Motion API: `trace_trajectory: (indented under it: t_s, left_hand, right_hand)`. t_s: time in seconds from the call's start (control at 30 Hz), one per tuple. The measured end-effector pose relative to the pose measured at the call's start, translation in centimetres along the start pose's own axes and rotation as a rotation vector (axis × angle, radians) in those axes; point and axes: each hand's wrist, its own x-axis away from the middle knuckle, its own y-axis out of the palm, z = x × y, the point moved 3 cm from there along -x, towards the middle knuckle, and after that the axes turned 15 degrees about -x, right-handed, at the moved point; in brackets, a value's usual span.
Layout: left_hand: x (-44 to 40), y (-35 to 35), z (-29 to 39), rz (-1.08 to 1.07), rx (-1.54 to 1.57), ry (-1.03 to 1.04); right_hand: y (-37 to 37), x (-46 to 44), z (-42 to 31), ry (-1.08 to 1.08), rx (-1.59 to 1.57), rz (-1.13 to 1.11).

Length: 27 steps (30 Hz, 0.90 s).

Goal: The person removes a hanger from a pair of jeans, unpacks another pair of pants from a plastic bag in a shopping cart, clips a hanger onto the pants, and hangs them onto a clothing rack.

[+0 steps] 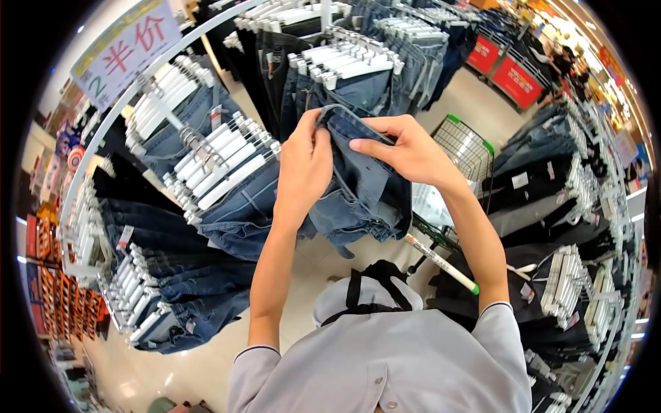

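Both of my hands hold up a pair of blue jeans point(365, 172) by the waistband, in front of my chest. My left hand point(303, 165) grips the waistband's left end, its fingers partly behind the cloth. On the other side, my right hand point(406, 148) pinches the waistband, with the thumb on the near face of the denim. The jeans hang down in folds between my forearms. Left of them, more jeans point(241, 206) hang from white clip hangers point(220, 158) on a rack.
A shopping cart point(465, 144) with a green-tipped handle stands at the right, close behind my right forearm. Racks of dark trousers point(537, 199) line the right side. A curved metal rail point(103, 138) and a price sign point(127, 51) are at upper left.
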Motion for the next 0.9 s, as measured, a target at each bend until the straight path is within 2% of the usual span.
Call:
trace_trajectory:
  t_s: [0.13, 0.23, 0.27, 0.3, 0.37, 0.43, 0.5, 0.57, 0.63, 0.67, 0.7, 0.77, 0.83, 0.9]
  left_hand:
    - [-0.4, 0.9, 0.3, 0.075, 0.076, 0.040]
    - [-1.1, -0.4, 1.4, 0.126, 0.140, 0.041]
    - [-1.1, -0.9, 2.1, 0.177, 0.114, 0.049]
    - [-1.1, -1.4, 2.8, 0.236, 0.087, 0.055]
    - [-1.2, -3.0, 2.7, 0.328, -0.026, 0.067]
    - [-1.0, -4.8, 3.5, 0.469, -0.211, 0.053]
    - [-1.1, -5.9, 3.1, 0.588, -0.215, 0.019]
    - [-0.5, -8.0, 1.8, 0.507, -0.305, -0.086]
    - [0.6, -9.1, -0.2, 0.400, -0.430, -0.156]
    - [1.4, -9.5, -0.5, 0.271, -0.465, -0.223]
    - [2.3, -9.6, -2.2, 0.227, -0.413, -0.196]
    - [3.9, -9.6, -1.9, 0.126, -0.373, -0.376]
    - [5.4, -9.4, -1.7, 0.202, -0.362, -0.422]
    - [6.0, -8.6, 0.3, 0.312, -0.305, -0.479]
  right_hand:
    - [-1.1, -0.3, 1.2, -0.048, -0.137, -0.026]
    - [-1.9, -0.3, 3.5, -0.131, -0.124, -0.123]
    - [-2.4, -0.3, 5.5, -0.035, -0.086, -0.141]
    - [-2.7, -0.1, 7.2, -0.109, 0.000, -0.131]
    - [-4.4, 0.3, 13.1, -0.148, 0.416, -0.132]
    - [-7.2, 2.3, 19.2, -0.023, 0.659, -0.052]
    - [-9.9, 3.5, 20.6, 0.116, 0.273, -0.003]
    - [-13.3, 4.1, 20.4, 0.316, 0.005, -0.022]
    - [-17.2, 4.2, 18.4, 0.267, 0.143, -0.153]
    - [-18.7, 3.8, 17.5, 0.334, 0.189, -0.232]
    - [-20.1, 3.2, 16.6, 0.403, 0.235, -0.306]
    - [-21.7, 0.9, 15.2, 0.460, 0.267, -0.655]
    - [-23.3, -2.2, 15.0, 0.408, 0.222, -0.817]
    - [-25.1, -6.5, 15.0, 0.279, 0.016, -0.845]
